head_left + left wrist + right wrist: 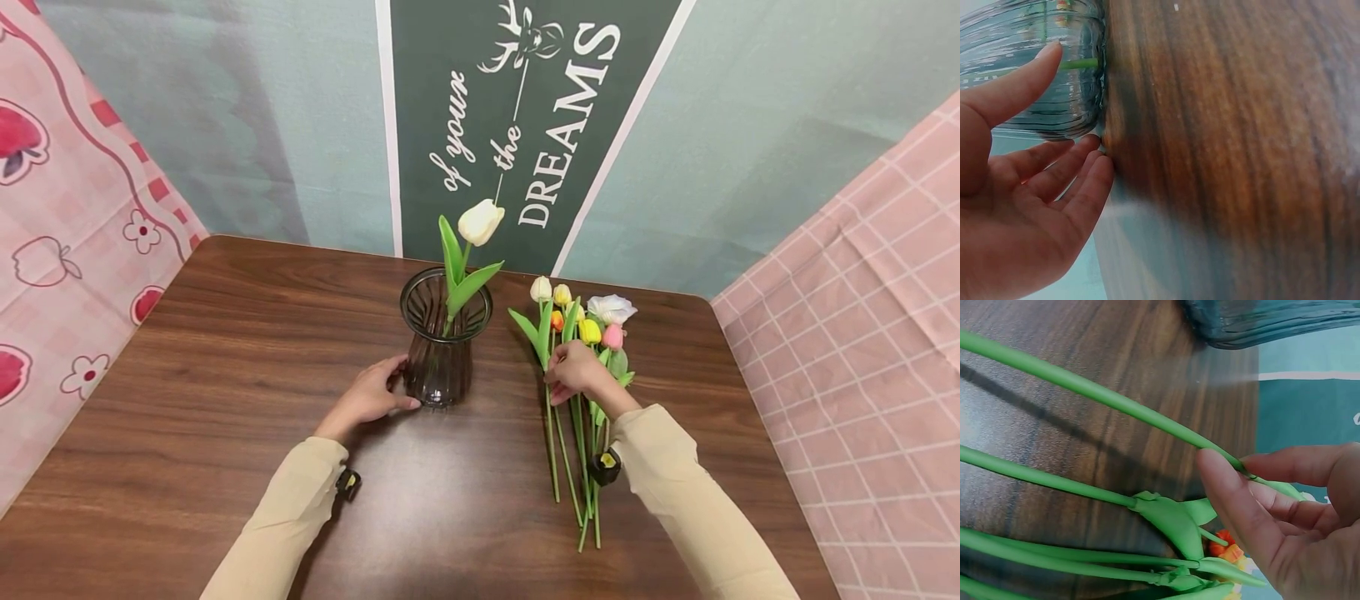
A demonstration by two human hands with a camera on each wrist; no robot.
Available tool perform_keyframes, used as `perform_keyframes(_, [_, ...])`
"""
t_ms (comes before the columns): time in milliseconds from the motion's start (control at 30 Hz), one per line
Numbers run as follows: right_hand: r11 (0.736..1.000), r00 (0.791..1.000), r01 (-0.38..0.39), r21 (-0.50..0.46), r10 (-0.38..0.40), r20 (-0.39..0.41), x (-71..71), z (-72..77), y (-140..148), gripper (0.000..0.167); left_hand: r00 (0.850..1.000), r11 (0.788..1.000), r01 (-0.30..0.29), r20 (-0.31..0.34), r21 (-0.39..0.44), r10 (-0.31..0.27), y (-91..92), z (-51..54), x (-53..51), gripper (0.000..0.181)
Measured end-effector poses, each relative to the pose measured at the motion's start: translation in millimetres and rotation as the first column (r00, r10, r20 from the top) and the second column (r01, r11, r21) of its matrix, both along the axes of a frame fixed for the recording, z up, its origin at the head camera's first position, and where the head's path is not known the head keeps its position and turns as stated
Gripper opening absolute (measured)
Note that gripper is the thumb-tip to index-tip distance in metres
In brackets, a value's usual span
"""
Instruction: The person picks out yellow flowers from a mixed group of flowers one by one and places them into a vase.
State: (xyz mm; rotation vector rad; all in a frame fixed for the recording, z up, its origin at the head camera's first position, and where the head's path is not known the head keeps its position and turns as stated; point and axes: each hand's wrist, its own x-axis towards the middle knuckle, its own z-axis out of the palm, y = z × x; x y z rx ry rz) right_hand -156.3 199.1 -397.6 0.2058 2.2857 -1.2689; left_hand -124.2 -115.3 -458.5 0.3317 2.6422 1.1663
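While my left hand (369,393), thumb and fingers spread, frames the base of the vase (438,371), my right hand (576,371) pinches a tulip stem (1085,389) at the left edge of the bunch (590,332); a straight lift should avoid snags.

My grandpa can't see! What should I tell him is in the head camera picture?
A person's right-hand grip pinches a green stem beside other colorful flowers on a brown table. The left-hand grip is at the base of a dark see-through vase with one white tulip in it.
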Motion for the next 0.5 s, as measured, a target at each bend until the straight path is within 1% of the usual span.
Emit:
perform_keyframes(33, [1.000, 1.000, -0.001, -0.004, 0.001, 0.001, 0.0, 1.2, 0, 0.010, 1.000, 1.000, -0.002, 0.003, -0.001, 0.002, 0.4, -0.8, -0.4, 0.078])
perform_keyframes(67, [1.000, 1.000, -0.011, -0.010, 0.011, -0.001, -0.3, 2.2, 1, 0.010, 1.000, 1.000, -0.009, 0.027, 0.001, 0.009, 2.3, 6.3, 1.8, 0.077])
perform_keyframes(267, [0.999, 0.999, -0.028, -0.017, 0.027, -0.017, -1.2, 7.8, 3, 0.010, 0.999, 0.999, -0.017, 0.036, -0.034, 0.019, 3.3, 8.8, 2.3, 0.076])
perform_keyframes(300, [1.000, 1.000, -0.019, -0.014, 0.018, -0.016, -1.2, 8.7, 4, 0.010, 0.999, 0.999, -0.016, 0.036, -0.041, 0.018, 3.4, 8.8, 2.2, 0.077])
perform_keyframes(500, [1.000, 1.000, -0.018, -0.009, 0.018, -0.013, -1.4, 12.9, 8, 0.009, 0.999, 0.999, -0.013, 0.038, -0.035, 0.014, 4.0, 7.1, 2.0, 0.077])
